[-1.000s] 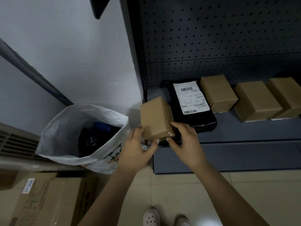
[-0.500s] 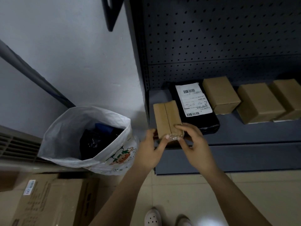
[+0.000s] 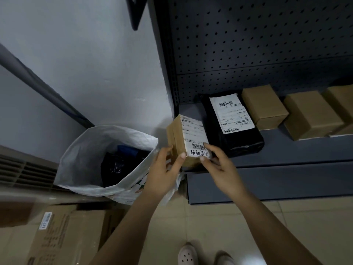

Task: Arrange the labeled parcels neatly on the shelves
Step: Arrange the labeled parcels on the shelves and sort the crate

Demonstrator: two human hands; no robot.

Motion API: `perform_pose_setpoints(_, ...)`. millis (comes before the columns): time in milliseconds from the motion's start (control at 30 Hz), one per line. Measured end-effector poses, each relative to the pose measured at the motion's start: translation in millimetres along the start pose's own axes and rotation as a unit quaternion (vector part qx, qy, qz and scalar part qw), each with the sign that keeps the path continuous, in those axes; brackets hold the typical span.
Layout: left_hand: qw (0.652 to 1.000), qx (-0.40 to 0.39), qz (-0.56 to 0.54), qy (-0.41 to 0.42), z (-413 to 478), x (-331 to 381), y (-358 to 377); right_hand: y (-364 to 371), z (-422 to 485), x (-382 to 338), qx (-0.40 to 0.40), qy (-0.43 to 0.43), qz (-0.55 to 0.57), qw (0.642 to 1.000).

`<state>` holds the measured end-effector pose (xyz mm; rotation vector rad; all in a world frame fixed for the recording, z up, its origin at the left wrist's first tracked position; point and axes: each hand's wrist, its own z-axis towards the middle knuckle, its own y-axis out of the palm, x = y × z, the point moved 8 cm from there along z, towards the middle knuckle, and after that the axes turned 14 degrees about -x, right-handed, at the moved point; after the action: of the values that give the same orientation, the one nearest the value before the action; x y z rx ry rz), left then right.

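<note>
Cardboard parcel [image 3: 188, 137] gripped by our left hand [image 3: 162, 169] and right hand [image 3: 219, 166]; next we probably shelve it beside the black mailer [image 3: 246, 141].

brown labeled box [image 3: 188, 139], label up, tilted

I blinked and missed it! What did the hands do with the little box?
The left hand and right hand rolled the small box over: plain side up before, then its taped seam, now its white label. They still grip it over the left end of the shelf. The black parcel, brown boxes and white sack stayed put.
</note>
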<state>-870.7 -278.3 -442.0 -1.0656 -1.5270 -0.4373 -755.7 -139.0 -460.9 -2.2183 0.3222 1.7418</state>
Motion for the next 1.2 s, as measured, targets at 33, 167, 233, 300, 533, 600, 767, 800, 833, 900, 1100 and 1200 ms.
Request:
perform_pose_setpoints(33,1.0,-0.002,-0.018,-0.004,0,1,2,1,-1,-4,0.006,-0.007,0.004,1.0)
perform_pose_setpoints(167,0.999,-0.004,-0.053,-0.011,1,4,14,-7,-13,-19,0.056,-0.047,-0.043,0.996)
perform_pose_setpoints(233,0.999,-0.023,-0.041,-0.027,3,-1,24,-13,-19,-18,0.074,-0.051,-0.059,0.994)
perform_pose_setpoints(300,0.998,-0.037,-0.034,-0.039,4,-8,32,-17,-24,-12,0.083,-0.036,-0.048,0.995)
perform_pose_setpoints(533,0.992,-0.038,-0.11,-0.042,6,-16,36,-16,-13,19,0.094,0.071,0.086,0.989)
perform_pose_setpoints(600,0.992,-0.032,-0.113,-0.035,4,-14,37,-11,-13,20,0.074,0.072,0.093,0.99)
perform_pose_setpoints(767,0.992,-0.022,-0.118,0.032,-21,15,35,-6,-29,2,0.054,0.042,0.156,0.985)
perform_pose_setpoints(800,0.992,-0.027,-0.118,0.045,-28,22,35,-5,-32,-2,0.045,0.043,0.17,0.984)
perform_pose_setpoints(833,0.991,-0.028,-0.116,0.052,-36,29,34,-5,-37,-8,0.038,0.046,0.176,0.983)
perform_pose_setpoints(900,0.991,-0.027,-0.106,0.072,-54,49,30,-6,-50,-28,0.028,0.044,0.177,0.983)
perform_pose_setpoints(1100,0.979,-0.102,0.123,0.124,-101,116,13,-23,-108,-89,0.047,0.015,0.21,0.977)
perform_pose_setpoints(1200,0.957,-0.061,0.244,0.146,-121,157,3,-32,-138,-122,0.056,0.004,0.203,0.978)
